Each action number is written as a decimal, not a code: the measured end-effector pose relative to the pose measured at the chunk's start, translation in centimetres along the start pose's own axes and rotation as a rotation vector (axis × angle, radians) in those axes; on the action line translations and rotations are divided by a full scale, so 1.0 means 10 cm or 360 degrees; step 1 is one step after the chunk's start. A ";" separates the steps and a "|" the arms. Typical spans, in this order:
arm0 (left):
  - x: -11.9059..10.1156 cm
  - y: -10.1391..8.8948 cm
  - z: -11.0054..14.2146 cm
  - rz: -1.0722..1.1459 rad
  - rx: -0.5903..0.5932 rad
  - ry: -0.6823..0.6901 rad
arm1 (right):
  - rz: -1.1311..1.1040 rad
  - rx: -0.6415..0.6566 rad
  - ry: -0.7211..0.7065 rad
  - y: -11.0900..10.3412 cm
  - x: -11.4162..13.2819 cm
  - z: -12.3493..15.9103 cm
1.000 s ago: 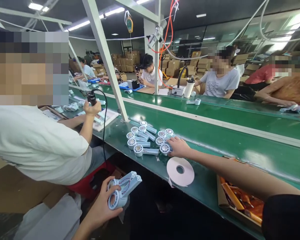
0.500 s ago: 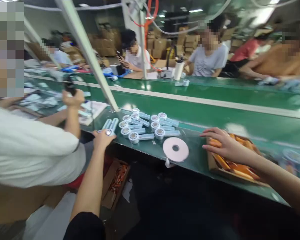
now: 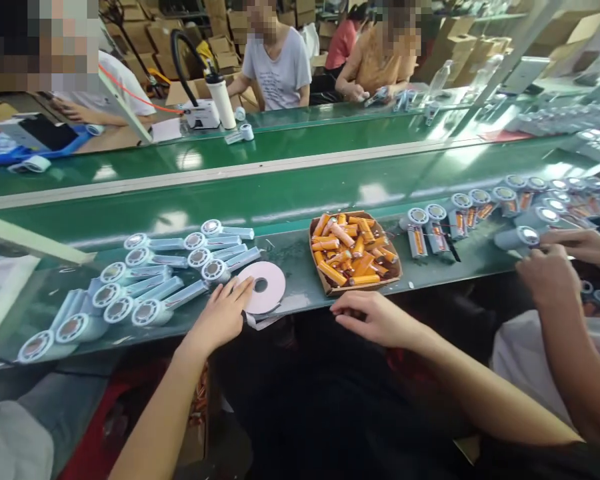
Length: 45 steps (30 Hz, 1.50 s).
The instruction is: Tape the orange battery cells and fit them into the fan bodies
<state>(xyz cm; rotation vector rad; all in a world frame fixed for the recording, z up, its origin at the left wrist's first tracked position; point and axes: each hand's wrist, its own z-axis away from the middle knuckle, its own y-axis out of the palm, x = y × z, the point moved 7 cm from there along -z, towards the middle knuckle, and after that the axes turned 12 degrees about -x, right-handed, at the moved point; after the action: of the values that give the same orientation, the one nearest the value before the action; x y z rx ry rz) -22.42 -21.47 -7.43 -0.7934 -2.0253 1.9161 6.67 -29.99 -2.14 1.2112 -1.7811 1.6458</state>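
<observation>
My left hand [image 3: 223,312] lies flat with fingers stretched out on the near edge of the green bench, touching the white tape roll [image 3: 263,287]. To its left lies a cluster of several pale blue fan bodies [image 3: 150,283]. My right hand [image 3: 373,317] rests at the bench edge just below the cardboard tray [image 3: 330,288] of orange batteries [image 3: 353,253]; its fingers are curled together and I cannot make out anything in them.
A co-worker's hands [image 3: 555,267] at the right hold a fan body beside a row of fan bodies with orange batteries [image 3: 460,220]. The green conveyor belt [image 3: 280,193] runs across the middle. Other people sit at the far side among cardboard boxes.
My view has swung right. My left hand let go of the fan bodies at the left and moved onto the tape roll. My right hand came off the battery tray to the bench edge.
</observation>
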 end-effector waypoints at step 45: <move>-1.27 -0.46 0.19 0.0260 -0.0969 0.0281 | -0.1001 -0.1161 -0.0499 -0.49 0.03 -0.39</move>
<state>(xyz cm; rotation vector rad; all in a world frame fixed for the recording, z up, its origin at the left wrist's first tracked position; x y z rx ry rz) -14.02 -29.82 -0.74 -1.2435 -2.5127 1.2250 9.55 -26.02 1.76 1.4761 -1.6762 0.4118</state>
